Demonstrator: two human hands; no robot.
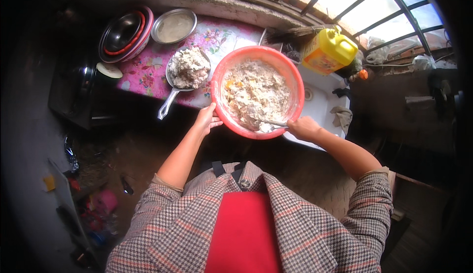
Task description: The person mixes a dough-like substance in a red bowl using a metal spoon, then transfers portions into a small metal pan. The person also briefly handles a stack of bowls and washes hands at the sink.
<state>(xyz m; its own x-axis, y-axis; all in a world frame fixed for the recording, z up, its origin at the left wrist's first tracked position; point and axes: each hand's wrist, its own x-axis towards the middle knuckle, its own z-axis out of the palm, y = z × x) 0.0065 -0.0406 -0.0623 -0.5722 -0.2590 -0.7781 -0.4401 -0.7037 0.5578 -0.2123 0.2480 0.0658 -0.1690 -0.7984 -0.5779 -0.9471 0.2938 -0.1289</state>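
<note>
A red plastic basin (pixel 300 88) holds a lumpy, pale floury mixture (pixel 258 91) with some yellow bits. My left hand (pixel 208 119) grips the basin's rim at its lower left, thumb on top and fingers below. At the lower right rim, my right hand (pixel 303 128) is closed around the handles of metal utensils (pixel 272 125), one of which looks like a spoon; their far ends rest in the mixture. Left of the basin, a metal ladle or small pan (pixel 169 104) is heaped with a similar pale mixture (pixel 189 67).
Stacked bowls (pixel 147 32) and a metal bowl of cloudy content (pixel 174 27) stand on the floral tablecloth (pixel 142 75). A white sink (pixel 321 99) lies to the right, with a yellow jug (pixel 329 51) behind. A cloth (pixel 342 117) hangs over its edge. A barred window is behind.
</note>
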